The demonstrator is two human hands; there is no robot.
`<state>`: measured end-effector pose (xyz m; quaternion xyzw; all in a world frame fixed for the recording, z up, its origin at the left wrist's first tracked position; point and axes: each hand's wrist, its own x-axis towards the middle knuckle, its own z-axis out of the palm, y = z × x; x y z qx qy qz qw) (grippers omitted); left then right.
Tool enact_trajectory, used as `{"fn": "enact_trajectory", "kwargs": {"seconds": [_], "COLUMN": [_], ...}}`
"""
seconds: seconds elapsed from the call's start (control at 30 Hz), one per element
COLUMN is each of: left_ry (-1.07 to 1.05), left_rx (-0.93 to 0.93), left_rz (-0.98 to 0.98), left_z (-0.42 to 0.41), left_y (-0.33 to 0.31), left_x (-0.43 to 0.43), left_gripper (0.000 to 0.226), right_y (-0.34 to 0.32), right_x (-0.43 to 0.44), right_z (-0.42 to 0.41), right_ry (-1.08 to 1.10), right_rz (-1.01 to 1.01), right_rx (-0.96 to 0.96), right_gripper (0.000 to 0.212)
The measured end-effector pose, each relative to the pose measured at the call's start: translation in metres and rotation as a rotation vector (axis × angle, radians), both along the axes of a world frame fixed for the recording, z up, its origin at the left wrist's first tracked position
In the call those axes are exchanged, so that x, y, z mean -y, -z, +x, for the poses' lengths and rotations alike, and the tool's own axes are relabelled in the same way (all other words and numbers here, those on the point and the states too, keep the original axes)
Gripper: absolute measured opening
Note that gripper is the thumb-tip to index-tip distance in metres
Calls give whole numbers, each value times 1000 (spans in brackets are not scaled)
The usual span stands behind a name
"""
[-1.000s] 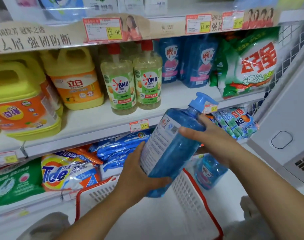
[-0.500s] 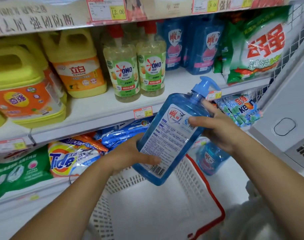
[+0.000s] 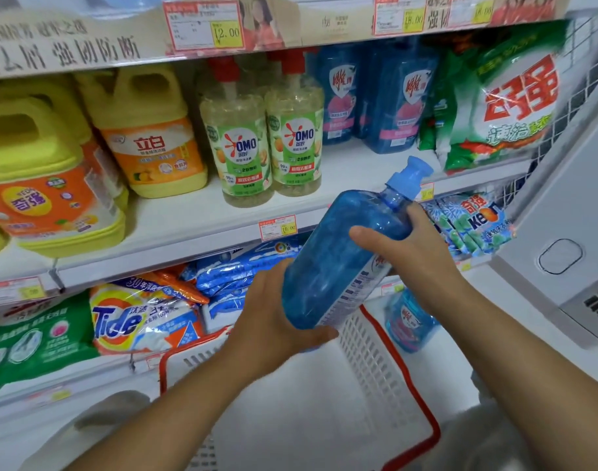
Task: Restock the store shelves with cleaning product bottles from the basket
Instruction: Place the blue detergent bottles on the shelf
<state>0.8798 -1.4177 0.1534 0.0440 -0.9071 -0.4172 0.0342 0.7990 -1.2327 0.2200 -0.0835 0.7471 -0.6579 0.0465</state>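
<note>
A: Item: blue pump bottle point(image 3: 338, 263), tilted, held above basket point(image 3: 372, 351). Holders?
B: Left hand point(image 3: 270, 317) cupped under base; right hand point(image 3: 413, 256) wrapped round shoulder. Step: shelving. Next, likely: stand upright on middle shelf point(image 3: 195, 219), beside matching blue bottles point(image 3: 399, 96).

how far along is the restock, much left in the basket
Done: two blue bottles already stand at the back of the middle shelf. In hand: a blue pump bottle, tilted, held over the basket by the left grip at its base and the right grip near its neck. Left: shelving it; the visible basket shows no other bottle, though a lone bottle stands beside it.
</note>
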Motion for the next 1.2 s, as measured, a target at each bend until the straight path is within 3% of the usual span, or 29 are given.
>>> {"fn": "enact_trajectory", "kwargs": {"seconds": [0.13,0.2,0.33,0.43,0.5,0.67,0.8,0.87,0.97,1.03,1.2], "left_ry": [277,272,121,-20,-90,-102,19,74,150,148,31], "left_rx": [296,328,199,41,-37,-47,46,217,375,357,247], "left_rz": [208,255,251,205,134,-45,56,299,613,629,443], "left_z": [-7,-3,3,7,4,-5,-12,-13,-13,-10,-3], "left_y": [-15,-13,-7,-3,3,9,-11,-19,-23,-21,-13], "left_x": [23,26,11,-10,-18,-15,16,31,37,35,18], "left_gripper": [81,89,94,80,85,119,122,116,83,68,75], "right_y": [0,0,-4,-2,2,11,11,8,5,3,-4], "right_x": [-5,-8,-5,1,5,3,-13,-22,-31,-34,-39], "right_z": [1,0,-3,-4,-1,-2,-11,-16,-20,-20,-17], "right_ry": [-147,-220,-255,-209,-125,-15,-54,-164,-338,-414,-345], "right_rz": [23,-5,-18,46,-9,-134,-252,-344,-418,-377,-45], "right_rx": [-21,6,39,89,147,149,144,129,120,133,137], "right_gripper": [62,67,59,80,91,82,83,80,84,81,72]}}
